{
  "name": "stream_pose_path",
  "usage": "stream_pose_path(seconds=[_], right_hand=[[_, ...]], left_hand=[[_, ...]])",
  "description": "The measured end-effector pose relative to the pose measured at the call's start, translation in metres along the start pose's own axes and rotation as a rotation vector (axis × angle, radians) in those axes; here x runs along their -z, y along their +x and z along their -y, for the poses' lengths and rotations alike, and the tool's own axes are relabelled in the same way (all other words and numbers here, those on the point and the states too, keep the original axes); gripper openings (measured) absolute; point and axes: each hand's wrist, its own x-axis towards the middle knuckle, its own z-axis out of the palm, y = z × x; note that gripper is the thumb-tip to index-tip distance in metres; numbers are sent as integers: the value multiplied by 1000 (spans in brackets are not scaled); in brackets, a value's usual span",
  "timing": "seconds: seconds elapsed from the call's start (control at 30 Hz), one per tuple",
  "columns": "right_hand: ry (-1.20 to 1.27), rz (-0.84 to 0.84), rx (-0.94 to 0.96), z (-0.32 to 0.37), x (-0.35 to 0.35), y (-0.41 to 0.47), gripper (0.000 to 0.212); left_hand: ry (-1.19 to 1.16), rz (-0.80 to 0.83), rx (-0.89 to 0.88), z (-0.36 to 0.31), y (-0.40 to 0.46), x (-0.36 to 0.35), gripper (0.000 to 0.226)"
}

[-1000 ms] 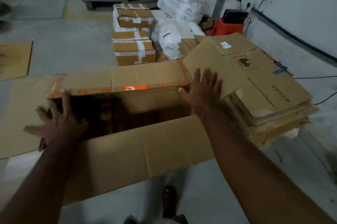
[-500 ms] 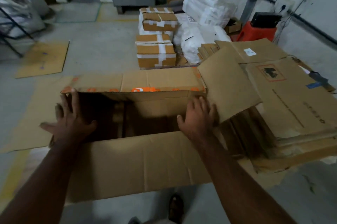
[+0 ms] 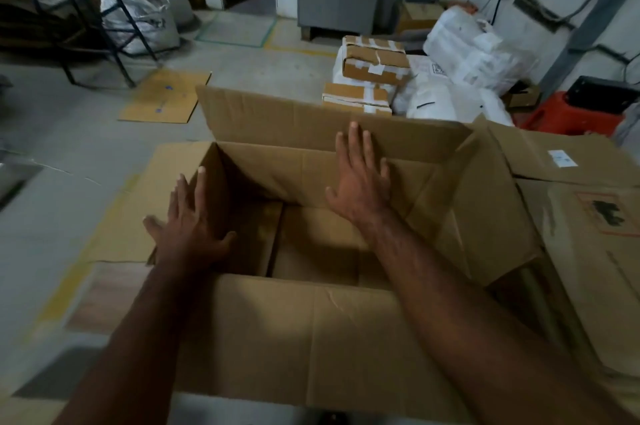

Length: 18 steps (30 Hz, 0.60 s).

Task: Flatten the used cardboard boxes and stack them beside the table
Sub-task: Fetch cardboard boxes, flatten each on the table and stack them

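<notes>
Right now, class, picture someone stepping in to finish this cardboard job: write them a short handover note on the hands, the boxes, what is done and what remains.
Left hand: open, fingers spread at the left wall of the open box.
Right hand: open, flat against the far inner wall.
Box: upright on the floor, flaps out, not yet flat.
Done: flattened boxes lie stacked to the right.
Left: collapse this box, add it to the stack.
</notes>
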Motion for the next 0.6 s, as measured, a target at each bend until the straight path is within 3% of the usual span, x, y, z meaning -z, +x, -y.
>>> stream_pose_path(seconds=[0.27, 0.6], right_hand=[[-61, 317, -110, -14, -45, 87, 113], [13, 282, -106, -13, -35, 79, 114]], left_hand=[[61, -17, -16, 6, 8, -11, 134], [111, 102, 15, 1, 15, -4, 124]])
